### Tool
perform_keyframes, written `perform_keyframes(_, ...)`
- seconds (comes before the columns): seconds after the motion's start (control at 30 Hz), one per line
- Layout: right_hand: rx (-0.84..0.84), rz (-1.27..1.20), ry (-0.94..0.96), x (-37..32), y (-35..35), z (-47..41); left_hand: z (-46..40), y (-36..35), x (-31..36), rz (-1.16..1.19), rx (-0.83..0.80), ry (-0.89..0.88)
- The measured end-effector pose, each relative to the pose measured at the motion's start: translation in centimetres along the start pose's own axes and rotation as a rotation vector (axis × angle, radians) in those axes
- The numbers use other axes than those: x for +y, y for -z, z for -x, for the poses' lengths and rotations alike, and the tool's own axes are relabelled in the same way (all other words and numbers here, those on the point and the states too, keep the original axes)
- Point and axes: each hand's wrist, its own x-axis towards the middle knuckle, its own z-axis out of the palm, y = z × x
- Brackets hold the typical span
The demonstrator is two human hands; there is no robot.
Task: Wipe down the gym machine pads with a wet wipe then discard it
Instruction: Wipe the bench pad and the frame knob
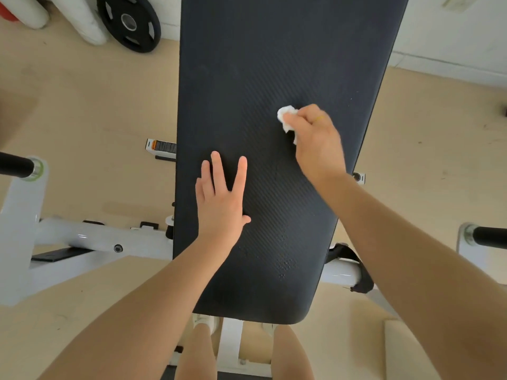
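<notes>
Right hand (pixel 315 141) grasps a crumpled white wipe (pixel 286 120), pressing it against the black bench pad (pixel 274 64) right of centre. Left hand (pixel 222 198) lies flat on the pad, fingers extended and spread.

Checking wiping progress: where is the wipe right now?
In the head view, the wipe is bunched in the right hand, pressed on the black pad right of its middle, up and right of the flat left hand.
</notes>
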Motion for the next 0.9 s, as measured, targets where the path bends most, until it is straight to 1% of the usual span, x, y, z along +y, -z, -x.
perform_keyframes(0.1,-0.116,-0.003,0.082,0.2,-0.8,3.2,0.1,0.0,0.3,-0.031,0.011,0.009)
perform_keyframes(0.17,-0.257,0.014,0.128,0.1,-1.7,6.9,0.2,0.3,0.3,-0.029,-0.012,0.004)
perform_keyframes(0.23,-0.435,-0.011,0.125,0.4,-2.1,9.1,0.4,0.5,0.4,-0.008,-0.032,0.01)
perform_keyframes(0.27,-0.475,-0.056,0.106,0.4,-2.0,9.2,0.5,0.5,0.5,0.004,-0.035,0.019)
perform_keyframes(0.3,-0.474,-0.128,0.049,0.0,-1.3,8.6,0.6,0.6,0.7,0.019,-0.037,0.033)
perform_keyframes(0.33,-0.424,-0.182,-0.021,-0.2,-0.6,7.6,0.7,0.8,1.0,0.036,-0.041,0.047)
perform_keyframes(0.37,-0.317,-0.27,-0.117,-0.2,0.1,6.4,0.7,1.0,1.5,0.051,-0.043,0.052)
perform_keyframes(0.43,-0.052,-0.405,-0.296,0.1,2.3,3.4,0.2,1.2,2.4,0.06,-0.023,0.011)
perform_keyframes(0.47,0.021,-0.446,-0.36,0.4,3.5,2.0,-0.2,1.4,2.8,0.049,-0.017,-0.03)
perform_keyframes(0.5,0.067,-0.5,-0.39,0.8,4.4,0.6,-0.6,1.4,3.0,0.032,-0.02,-0.069)
perform_keyframes(0.57,0.076,-0.491,-0.401,1.5,4.7,-1.0,-1.1,1.1,3.0,-0.008,-0.031,-0.107)
perform_keyframes(0.63,0.08,-0.369,-0.304,1.7,3.7,-1.0,-1.3,0.9,3.0,-0.026,-0.022,-0.101)
perform_keyframes(0.73,-0.057,-0.029,0.001,2.3,1.1,3.0,-1.0,1.0,3.4,-0.05,-0.05,-0.082)
perform_keyframes(0.83,-0.313,0.014,0.098,2.8,-0.9,8.5,-1.1,1.2,3.9,-0.064,-0.059,-0.065)
perform_keyframes(0.9,-0.433,0.027,0.163,2.9,-1.7,11.1,-1.2,1.0,3.8,-0.054,-0.048,-0.059)
